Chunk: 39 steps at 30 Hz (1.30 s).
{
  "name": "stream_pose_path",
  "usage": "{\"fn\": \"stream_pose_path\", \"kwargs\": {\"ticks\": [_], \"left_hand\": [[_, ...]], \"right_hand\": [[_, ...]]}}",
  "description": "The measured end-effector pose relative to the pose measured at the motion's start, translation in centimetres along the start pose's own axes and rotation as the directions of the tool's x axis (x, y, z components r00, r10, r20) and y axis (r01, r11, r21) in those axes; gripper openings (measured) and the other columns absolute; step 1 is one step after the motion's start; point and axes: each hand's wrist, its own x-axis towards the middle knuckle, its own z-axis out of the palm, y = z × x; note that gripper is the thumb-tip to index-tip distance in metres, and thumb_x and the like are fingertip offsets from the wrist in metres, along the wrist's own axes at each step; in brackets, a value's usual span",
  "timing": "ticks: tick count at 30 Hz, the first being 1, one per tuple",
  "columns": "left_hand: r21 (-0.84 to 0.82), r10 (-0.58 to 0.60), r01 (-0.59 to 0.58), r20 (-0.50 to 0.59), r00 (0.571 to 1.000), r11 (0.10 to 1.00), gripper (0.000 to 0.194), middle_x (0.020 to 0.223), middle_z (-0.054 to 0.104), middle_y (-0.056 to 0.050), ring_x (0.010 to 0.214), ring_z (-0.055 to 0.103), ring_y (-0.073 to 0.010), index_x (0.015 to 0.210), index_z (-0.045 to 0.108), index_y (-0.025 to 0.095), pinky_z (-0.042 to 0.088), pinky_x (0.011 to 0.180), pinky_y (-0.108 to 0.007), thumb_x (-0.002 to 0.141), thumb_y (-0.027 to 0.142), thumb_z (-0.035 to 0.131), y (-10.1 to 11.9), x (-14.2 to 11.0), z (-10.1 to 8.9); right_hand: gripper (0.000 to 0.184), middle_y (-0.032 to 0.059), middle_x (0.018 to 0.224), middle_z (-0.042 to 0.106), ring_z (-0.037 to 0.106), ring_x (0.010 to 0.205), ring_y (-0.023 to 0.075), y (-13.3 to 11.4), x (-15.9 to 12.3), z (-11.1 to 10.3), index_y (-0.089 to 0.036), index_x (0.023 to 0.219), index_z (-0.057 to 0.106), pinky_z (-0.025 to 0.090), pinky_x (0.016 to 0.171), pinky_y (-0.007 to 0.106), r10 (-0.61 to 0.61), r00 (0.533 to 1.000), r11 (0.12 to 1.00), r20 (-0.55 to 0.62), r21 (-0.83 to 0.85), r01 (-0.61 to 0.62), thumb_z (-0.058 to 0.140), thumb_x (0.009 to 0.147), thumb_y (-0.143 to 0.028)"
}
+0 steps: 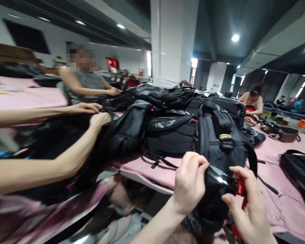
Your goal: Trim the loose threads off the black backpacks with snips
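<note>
My left hand [190,179] is closed in a pinch at the edge of a black backpack [213,206], beside a shiny strip [220,176] that catches the light. Close by on the right is my right hand [251,203], thumb and forefinger apart over the same bag. Against its palm sits a red object [240,188], partly hidden by the fingers; its exact kind does not show. A black buckle with a gold-coloured piece [225,138] is on the bag's upper part. More black backpacks [170,135] lie behind it.
Another person's arms [73,162] reach in from the left onto a dark bag. A seated person [86,78] works across the pink table [147,173]; another person [252,100] stands at the right. A black bag [300,169] lies near the right edge. A pillar [173,40] rises behind.
</note>
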Motion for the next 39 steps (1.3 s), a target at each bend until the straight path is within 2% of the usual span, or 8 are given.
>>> {"fn": "stream_pose_path", "kwargs": {"ticks": [4, 9, 15, 27, 30, 33, 36, 39], "left_hand": [[-0.034, -0.064, 0.064, -0.003, 0.998, 0.997, 0.015, 0.075, 0.05, -0.001, 0.071, 0.049, -0.0117, 0.073, 0.05, 0.017, 0.04, 0.064, -0.024, 0.085, 0.01, 0.046, -0.5, 0.1, 0.1], [-0.04, -0.104, 0.104, 0.0, 0.995, 0.994, 0.013, 0.075, 0.05, -0.001, 0.07, 0.049, -0.0124, 0.073, 0.05, 0.018, 0.04, 0.061, -0.023, 0.086, 0.014, 0.047, -0.4, -0.2, 0.0], [-0.028, -0.135, 0.134, -0.013, 0.991, 0.991, 0.014, 0.074, 0.051, -0.002, 0.069, 0.049, -0.0139, 0.072, 0.051, 0.018, 0.04, 0.062, -0.025, 0.086, 0.018, 0.047, -0.3, -0.3, 0.1], [-0.024, -0.041, 0.04, -0.033, 0.999, 0.999, 0.013, 0.074, 0.049, -0.001, 0.071, 0.048, -0.0132, 0.073, 0.049, 0.018, 0.039, 0.063, -0.024, 0.085, 0.013, 0.047, -0.4, -0.3, 0.2], [-0.08, -0.122, 0.117, -0.056, 0.991, 0.99, 0.015, 0.073, 0.048, -0.001, 0.069, 0.047, -0.0134, 0.071, 0.049, 0.018, 0.039, 0.062, -0.025, 0.086, 0.018, 0.047, -0.6, -0.6, 0.1], [-0.275, -0.293, 0.266, -0.064, 0.954, 0.924, 0.018, 0.07, 0.045, 0.001, 0.064, 0.045, -0.0124, 0.071, 0.046, 0.019, 0.039, 0.06, -0.024, 0.088, 0.026, 0.046, -0.9, -1.5, 0.4], [-0.434, -0.455, 0.411, 0.001, 0.89, 0.802, 0.018, 0.069, 0.046, 0.002, 0.062, 0.045, -0.0119, 0.077, 0.047, 0.02, 0.04, 0.059, -0.022, 0.088, 0.034, 0.045, -0.9, -3.0, 1.2], [-0.446, -0.488, 0.485, 0.119, 0.865, 0.752, 0.022, 0.075, 0.05, -0.001, 0.07, 0.049, -0.0131, 0.077, 0.05, 0.019, 0.043, 0.066, -0.023, 0.087, 0.038, 0.047, -0.6, -4.7, 2.1]], "right_hand": [[0.018, 0.0099, 0.096, 0.053, 0.052, 0.094, 0.021, 0.6, 0.0, 0.6, -0.018, 0.106, 0.052, 0.047, 0.076, 0.034, -0.085, 0.988, 0.987, -0.131, -0.145, 0.066, 0.045, 0.09, -0.023], [0.019, 0.0107, 0.095, 0.054, 0.055, 0.092, 0.0213, 1.6, 0.3, 1.5, -0.016, 0.107, 0.053, 0.05, 0.076, 0.036, -0.225, 0.955, 0.948, -0.192, -0.27, 0.169, 0.047, 0.09, -0.022], [0.014, 0.0092, 0.091, 0.054, 0.057, 0.083, 0.018, 1.7, 1.1, 1.4, -0.016, 0.101, 0.055, 0.052, 0.07, 0.03, -0.324, 0.926, 0.921, -0.195, -0.289, 0.261, 0.049, 0.088, -0.017], [0.009, 0.0076, 0.086, 0.053, 0.055, 0.073, 0.0151, 1.8, 1.5, 1.8, -0.015, 0.095, 0.056, 0.049, 0.062, 0.028, -0.379, 0.911, 0.895, -0.164, -0.317, 0.315, 0.051, 0.087, -0.017], [0.01, 0.0074, 0.086, 0.053, 0.055, 0.074, 0.0156, 1.9, 1.3, 1.7, -0.016, 0.095, 0.056, 0.05, 0.064, 0.029, -0.348, 0.92, 0.917, -0.179, -0.267, 0.295, 0.051, 0.087, -0.015], [0.015, 0.0085, 0.089, 0.053, 0.056, 0.081, 0.0179, 2.1, 1.1, 1.6, -0.016, 0.101, 0.054, 0.051, 0.068, 0.032, -0.317, 0.93, 0.939, -0.186, -0.198, 0.28, 0.047, 0.089, -0.021], [0.024, 0.0099, 0.092, 0.053, 0.054, 0.089, 0.0198, 2.8, 1.4, 1.4, -0.016, 0.111, 0.05, 0.051, 0.074, 0.035, -0.328, 0.922, 0.937, -0.208, -0.195, 0.289, 0.042, 0.092, -0.029], [0.035, 0.0104, 0.094, 0.054, 0.054, 0.088, 0.0199, 4.4, 2.3, 0.8, -0.016, 0.119, 0.046, 0.051, 0.074, 0.035, -0.325, 0.915, 0.938, -0.239, -0.204, 0.28, 0.041, 0.092, -0.039]]}}
